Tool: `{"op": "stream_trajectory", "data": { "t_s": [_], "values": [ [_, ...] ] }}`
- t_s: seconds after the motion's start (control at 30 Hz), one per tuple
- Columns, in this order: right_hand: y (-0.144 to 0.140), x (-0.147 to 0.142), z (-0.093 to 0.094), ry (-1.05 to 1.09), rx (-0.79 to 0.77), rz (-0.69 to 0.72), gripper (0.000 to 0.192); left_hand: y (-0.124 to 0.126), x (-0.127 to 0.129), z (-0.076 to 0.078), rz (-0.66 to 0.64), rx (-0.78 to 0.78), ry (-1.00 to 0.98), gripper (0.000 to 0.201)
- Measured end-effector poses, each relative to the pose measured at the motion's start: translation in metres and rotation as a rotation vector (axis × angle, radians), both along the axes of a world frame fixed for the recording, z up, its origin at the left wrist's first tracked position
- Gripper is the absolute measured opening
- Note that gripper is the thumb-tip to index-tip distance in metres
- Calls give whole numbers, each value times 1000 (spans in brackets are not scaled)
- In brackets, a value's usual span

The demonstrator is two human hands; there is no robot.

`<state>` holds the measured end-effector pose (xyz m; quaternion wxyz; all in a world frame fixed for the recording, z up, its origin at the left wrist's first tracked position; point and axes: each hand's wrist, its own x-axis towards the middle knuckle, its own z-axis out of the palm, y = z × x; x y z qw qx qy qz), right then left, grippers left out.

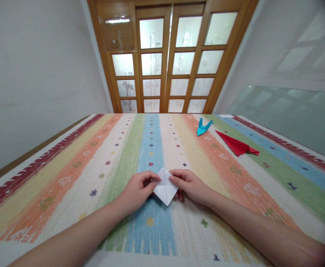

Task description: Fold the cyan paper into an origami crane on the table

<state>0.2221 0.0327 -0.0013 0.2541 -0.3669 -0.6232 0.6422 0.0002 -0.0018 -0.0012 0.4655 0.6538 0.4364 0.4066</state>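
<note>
A small folded square of white paper (166, 191) is held up just over the tablecloth, turned so that one corner points toward me. Crease lines cross in its middle. My left hand (140, 188) pinches its left side between thumb and fingers. On the opposite side, my right hand (189, 184) grips the upper right edge, thumb on top and fingers curled underneath. The parts of the fingers behind the paper are hidden.
A striped, patterned tablecloth (123, 159) covers the table. Toward the back right lie a blue folded-paper figure (203, 128) and a red paper plane (236, 145). Beyond the far edge stand wooden doors (166, 59) with frosted panes, between pale walls.
</note>
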Motion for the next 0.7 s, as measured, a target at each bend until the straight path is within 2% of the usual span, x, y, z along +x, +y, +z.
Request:
{"op": "stream_trajectory", "data": {
  "t_s": [0.27, 0.33, 0.5, 0.6, 0.7],
  "values": [
    [7, 5, -5, 55, -82, -18, 46, -5, -6, 15, -152, 188, 204, 46],
    [7, 5, -4, 61, -89, -9, 45, -4, -6, 13, -139, 206, 208, 44],
    [4, 3, 2, 43, -63, 62, 36, -2, -5, 9, -34, 167, 171, 21],
    [3, 2, 6, 12, -40, 114, 33, 0, -5, 7, 10, 84, 145, 26],
    [2, 2, 5, 2, -10, 134, 34, 0, -4, 4, 51, -7, 29, 27]
  ]
}}
